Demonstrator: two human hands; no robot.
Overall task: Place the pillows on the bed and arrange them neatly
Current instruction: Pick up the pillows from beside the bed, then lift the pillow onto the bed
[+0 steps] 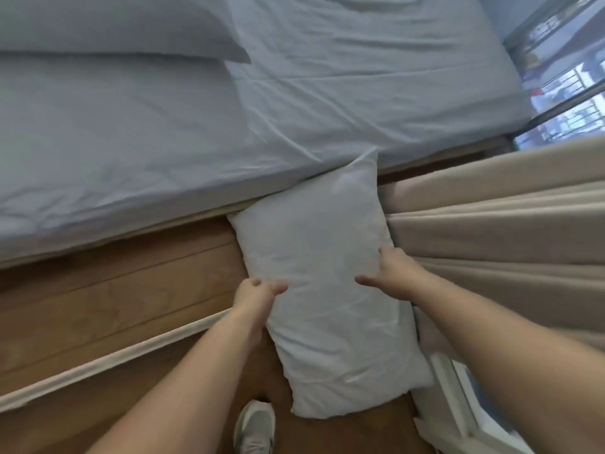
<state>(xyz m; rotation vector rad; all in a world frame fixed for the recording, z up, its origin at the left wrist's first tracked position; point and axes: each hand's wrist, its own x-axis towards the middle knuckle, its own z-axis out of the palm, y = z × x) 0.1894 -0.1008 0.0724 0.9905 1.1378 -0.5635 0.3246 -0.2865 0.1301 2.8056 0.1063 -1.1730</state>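
1. Fingers [388, 253] of my right hand [391, 273]: spread wide over the right long edge of the pillow [324, 290], thumb lying on its top face. They touch the cloth; whether the grip has closed I cannot tell.
2. Left hand [258, 293]: fingers curled onto the left long edge of the same pillow, thumb on top. Hold looks light, pinching fabric.
3. Pillow, pale blue-white: stands off the bed, on end on the wooden floor [114, 306], between my two hands. Far corner leans against the bed's edge; near end rests by my shoe [253, 427].
4. Key relation: the pillow's long axis runs away from me toward the bed [360, 93], so the mattress lies straight ahead and above my fingers. Both hands sit about midway along its length, equally near; I judge a lift forward and up will carry it onto the sheet.
5. Second pillow [114, 24]: already on the bed, far left, near the top of the view.
6. Curtain [491, 224], beige: just beside my right hand, touching the pillow's right side.
7. Writing, brands, labels: none readable on pillow, sheet or shoe.
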